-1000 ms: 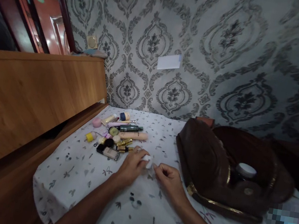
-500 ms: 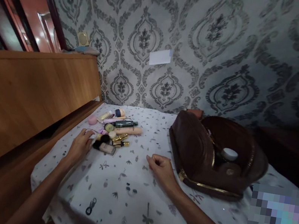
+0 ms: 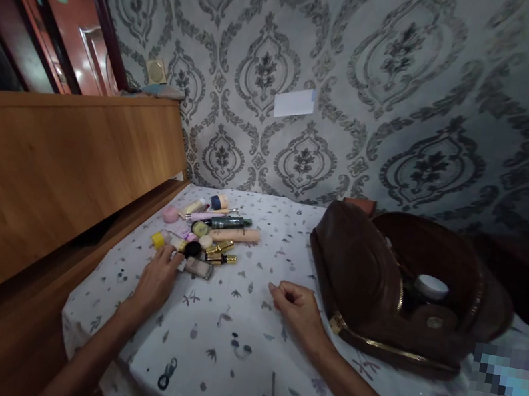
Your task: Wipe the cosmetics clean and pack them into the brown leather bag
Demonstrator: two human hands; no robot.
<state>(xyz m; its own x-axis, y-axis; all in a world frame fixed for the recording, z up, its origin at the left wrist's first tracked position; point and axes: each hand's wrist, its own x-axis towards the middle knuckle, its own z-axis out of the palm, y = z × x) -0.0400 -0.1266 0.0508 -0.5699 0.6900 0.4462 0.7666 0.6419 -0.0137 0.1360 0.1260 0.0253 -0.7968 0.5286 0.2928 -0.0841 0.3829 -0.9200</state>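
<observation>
My left hand lies at the near left side of a group of cosmetics. Its fingers are stretched forward, slightly bent, over the cap end of a small beige foundation bottle; whether they grip it is hard to see. Just beyond the fingertips is a yellow item. Around them lie gold lipstick tubes, a peach tube, a dark green tube and a round black lid. My right hand rests on the cloth with its fingers curled in, nothing visible in it.
A brown leather bag stands unzipped at the right, with a white-lidded container inside. Patterned cloth covers the surface. A wooden panel borders the left, and a papered wall rises behind. A blurred patch covers something at the far right.
My left hand has moved right, onto the foundation bottle's cap end, uncovering the yellow item. My right hand stays curled in place. The view has shifted slightly left.
</observation>
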